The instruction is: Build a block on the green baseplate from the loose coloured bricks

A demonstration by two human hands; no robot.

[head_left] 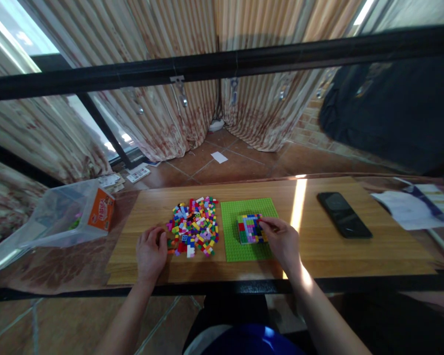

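A heap of small coloured bricks (194,225) lies on a wooden board (318,256). To its right lies a green baseplate (233,246) with a square block of stacked coloured bricks (248,229) on it. My left hand (150,253) rests at the left edge of the heap, its fingers curled and touching the bricks there. Whether it holds one is hidden. My right hand (282,241) lies on the baseplate's right side. Its fingertips are pinched against the top right corner of the stacked block.
A black phone (344,214) lies on the board to the right. Papers (414,207) lie at the far right. A clear plastic bag with an orange box (100,213) sits to the left. A black bar (222,64) crosses the view above, with curtains behind it.
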